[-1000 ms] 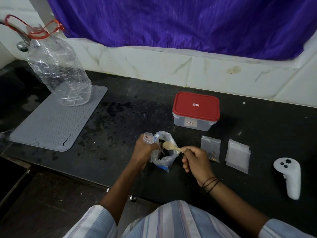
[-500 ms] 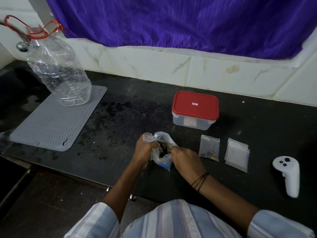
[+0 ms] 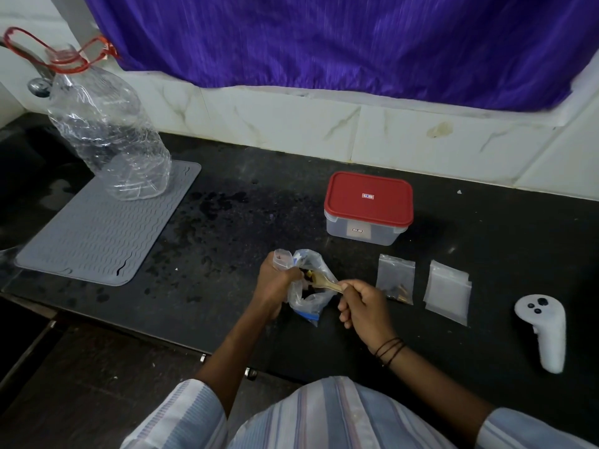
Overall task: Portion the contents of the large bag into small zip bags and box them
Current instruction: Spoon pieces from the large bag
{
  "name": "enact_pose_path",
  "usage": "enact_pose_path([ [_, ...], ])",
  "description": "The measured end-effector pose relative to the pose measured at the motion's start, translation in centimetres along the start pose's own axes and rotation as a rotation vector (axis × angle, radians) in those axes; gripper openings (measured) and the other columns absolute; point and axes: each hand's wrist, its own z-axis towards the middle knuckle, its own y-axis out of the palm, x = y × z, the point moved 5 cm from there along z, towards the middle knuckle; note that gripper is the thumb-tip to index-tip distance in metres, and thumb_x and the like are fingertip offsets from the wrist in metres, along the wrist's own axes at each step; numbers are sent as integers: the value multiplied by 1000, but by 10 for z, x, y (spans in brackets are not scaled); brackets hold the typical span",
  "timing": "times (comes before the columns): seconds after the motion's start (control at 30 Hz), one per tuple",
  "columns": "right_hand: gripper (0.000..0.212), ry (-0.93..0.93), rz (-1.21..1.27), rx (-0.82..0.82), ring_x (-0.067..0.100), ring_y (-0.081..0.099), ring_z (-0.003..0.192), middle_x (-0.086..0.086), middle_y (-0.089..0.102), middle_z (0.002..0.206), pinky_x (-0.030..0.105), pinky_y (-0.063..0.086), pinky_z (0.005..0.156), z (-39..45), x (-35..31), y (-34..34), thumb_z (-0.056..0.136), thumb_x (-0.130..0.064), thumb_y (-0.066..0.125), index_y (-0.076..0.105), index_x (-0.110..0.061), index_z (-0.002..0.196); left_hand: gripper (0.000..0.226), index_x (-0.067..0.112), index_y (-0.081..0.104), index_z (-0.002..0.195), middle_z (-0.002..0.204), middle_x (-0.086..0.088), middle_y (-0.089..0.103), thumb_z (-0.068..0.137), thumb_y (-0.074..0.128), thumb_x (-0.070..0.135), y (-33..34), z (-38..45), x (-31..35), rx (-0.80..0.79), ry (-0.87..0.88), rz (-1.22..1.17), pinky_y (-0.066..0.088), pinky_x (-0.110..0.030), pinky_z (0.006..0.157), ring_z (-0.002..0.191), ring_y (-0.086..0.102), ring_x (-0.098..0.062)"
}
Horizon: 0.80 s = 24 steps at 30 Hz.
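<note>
The large clear bag [image 3: 312, 301] with dark contents stands on the black counter, its mouth held open. My left hand [image 3: 275, 286] grips its left rim together with a small clear zip bag [image 3: 281, 258]. My right hand [image 3: 364, 307] holds a wooden spoon [image 3: 324, 281] whose bowl is at the bag's mouth with some dark contents on it. To the right lies a small zip bag [image 3: 395, 278] holding a little of the contents, then a stack of small zip bags [image 3: 449, 291] with nothing in them. The box [image 3: 369, 207], red lid shut, sits behind.
A white handheld controller [image 3: 543, 332] lies at the far right. A grey ribbed mat [image 3: 103, 228] with a crumpled clear plastic bottle [image 3: 103, 131] on it is at the left. White tiles and a purple curtain back the counter; its front edge is near my body.
My right hand pushed the spoon down into the large bag half a second ago and has now drawn back to the right, lifting the spoon to the mouth. My left hand stayed put.
</note>
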Motion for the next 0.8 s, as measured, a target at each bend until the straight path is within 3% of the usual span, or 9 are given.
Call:
enact_pose_path([
  [0.1, 20, 36, 100, -8, 11, 54, 54, 4, 59, 68, 25, 46, 50, -2, 0, -3, 101, -21, 46, 66, -19, 103, 37, 4, 55, 107, 104, -30, 67, 73, 64, -8, -5, 1, -1, 11, 11, 70, 60, -52, 75, 89, 71, -43],
  [0.2, 20, 37, 137, -15, 12, 53, 54, 4, 57, 67, 25, 44, 48, -5, -4, -9, 101, -19, 47, 67, -18, 102, 36, 11, 53, 105, 98, -21, 69, 75, 70, -2, -10, 1, 0, -12, 14, 127, 60, -50, 77, 80, 74, -30],
  [0.33, 20, 23, 158, -17, 13, 52, 53, 4, 57, 66, 25, 43, 47, -11, -15, -18, 101, -18, 48, 68, -16, 103, 39, 20, 56, 96, 97, -9, 67, 66, 81, 27, -20, -1, 7, 77, 133, 372, 60, -46, 78, 87, 70, -23],
  [0.43, 20, -4, 188, -19, 14, 51, 52, 4, 56, 63, 25, 41, 45, -18, -34, -22, 100, -16, 49, 69, -14, 103, 35, 20, 53, 93, 93, -5, 62, 74, 81, 24, -27, -7, 14, 169, 298, 484, 56, -38, 73, 86, 63, -18],
  [0.53, 20, -39, 247, -37, 14, 48, 50, 4, 54, 61, 26, 38, 42, -24, -58, -23, 99, -14, 50, 69, -12, 101, 31, 15, 53, 91, 88, -4, 61, 76, 80, 16, -24, -18, 25, 151, 494, 554, 52, -32, 67, 79, 59, -14],
  [0.67, 20, -97, 250, -74, 15, 46, 48, 5, 53, 59, 26, 36, 40, -29, -84, -20, 99, -13, 50, 70, -12, 99, 27, 9, 55, 86, 84, -5, 56, 73, 78, 6, -10, -32, 40, 133, 731, 711, 51, -42, 66, 75, 55, -19],
  [0.73, 20, -118, 204, -79, 15, 47, 48, 4, 54, 58, 26, 36, 40, -29, -90, -19, 98, -13, 51, 71, -12, 97, 35, 20, 49, 85, 82, -2, 54, 73, 78, 5, -4, -41, 48, 155, 838, 735, 51, -47, 64, 72, 54, -20],
  [0.8, 20, -132, 127, -70, 15, 48, 47, 1, 55, 56, 25, 38, 40, -29, -92, -18, 98, -14, 51, 71, -15, 96, 63, 44, 34, 87, 81, 3, 49, 71, 78, 3, 2, -53, 57, 165, 939, 740, 50, -44, 61, 71, 54, -21],
])
